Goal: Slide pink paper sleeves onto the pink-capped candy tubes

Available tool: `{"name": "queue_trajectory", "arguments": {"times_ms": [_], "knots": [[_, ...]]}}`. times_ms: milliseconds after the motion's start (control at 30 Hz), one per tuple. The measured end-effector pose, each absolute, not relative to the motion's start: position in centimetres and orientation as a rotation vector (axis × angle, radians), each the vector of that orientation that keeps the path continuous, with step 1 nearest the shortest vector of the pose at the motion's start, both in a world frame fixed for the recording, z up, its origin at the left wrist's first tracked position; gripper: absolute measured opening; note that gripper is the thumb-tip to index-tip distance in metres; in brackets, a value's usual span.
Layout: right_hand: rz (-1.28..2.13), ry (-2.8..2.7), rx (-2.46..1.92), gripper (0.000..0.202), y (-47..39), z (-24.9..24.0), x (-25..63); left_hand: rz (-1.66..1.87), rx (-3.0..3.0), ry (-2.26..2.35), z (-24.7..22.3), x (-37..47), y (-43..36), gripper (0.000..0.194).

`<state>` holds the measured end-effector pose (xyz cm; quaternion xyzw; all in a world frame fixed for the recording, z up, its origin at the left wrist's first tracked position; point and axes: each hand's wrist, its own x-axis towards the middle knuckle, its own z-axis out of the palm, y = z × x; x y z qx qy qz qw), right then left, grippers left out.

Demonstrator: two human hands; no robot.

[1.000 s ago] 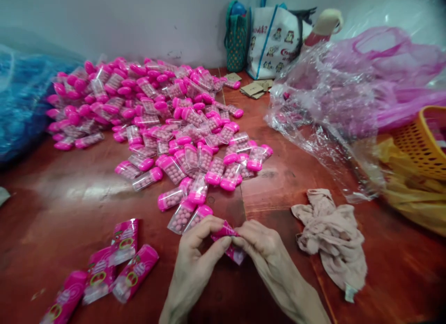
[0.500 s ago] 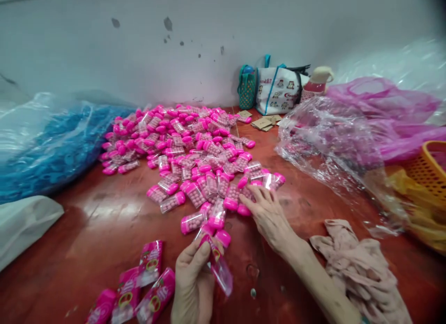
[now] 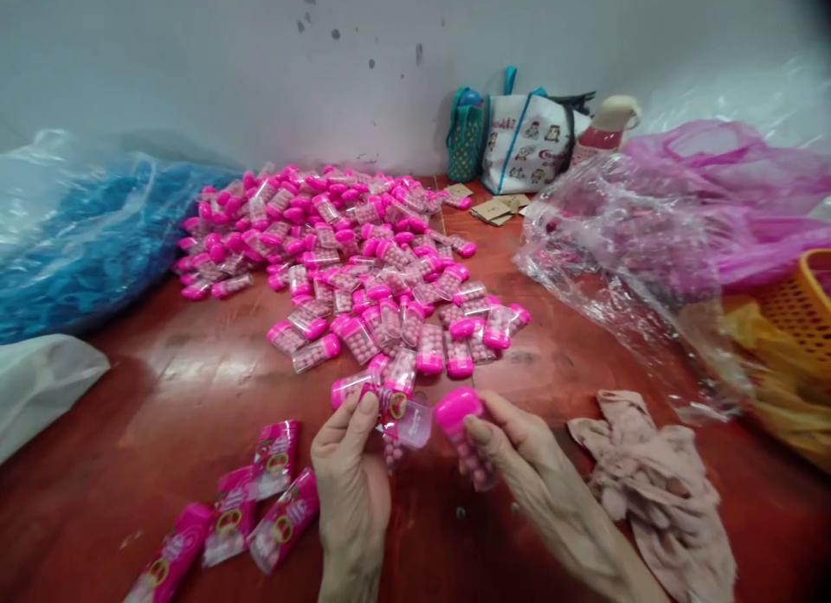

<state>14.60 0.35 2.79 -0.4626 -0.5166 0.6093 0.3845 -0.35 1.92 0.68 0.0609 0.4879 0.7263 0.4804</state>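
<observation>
My left hand (image 3: 354, 473) pinches a flat, printed pink and clear plastic sleeve (image 3: 406, 420) between thumb and fingers, its clear end pointing right. My right hand (image 3: 519, 452) grips a small clear candy bottle (image 3: 468, 443) with a pink cap, full of pink balls. The cap is close to the sleeve's clear end, and the bottle hangs tilted below it. Just beyond both hands spreads a big pile of the same pink-capped bottles (image 3: 389, 253). Left of my left hand lie several bottles wrapped in printed sleeves (image 3: 286, 518).
A bag of blue pieces (image 3: 97, 240) lies at left, above a white sheet (image 3: 45, 391). Right are clear plastic (image 3: 597, 257), a pink bag (image 3: 733, 188), a yellow basket (image 3: 792, 317) and a beige cloth (image 3: 649, 482). A printed tote (image 3: 525, 144) stands by the wall.
My right hand has come back from the pile towards my left, now with a bottle in it. My left hand has turned the sleeve to point right. The view has tilted down slightly.
</observation>
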Motion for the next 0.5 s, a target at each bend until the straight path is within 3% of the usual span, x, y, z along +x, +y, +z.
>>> {"name": "queue_trajectory", "arguments": {"times_ms": [167, 333, 500], "knots": [[1.599, -1.291, -1.216, 0.029, -0.4, 2.3, 13.8, 1.821, 0.172, 1.214, 0.6, 0.6, 1.7, 0.024], [1.855, -0.966, -1.084, 0.026, -0.7, 2.1, 13.5, 1.776, 0.261, 1.176, 0.6, 0.9, 1.5, 0.022], [1.626, -1.043, -1.185, 0.026, -1.1, 0.7, 12.7, 1.701, 0.382, 1.138, 0.7, 0.8, 1.5, 0.027]]}}
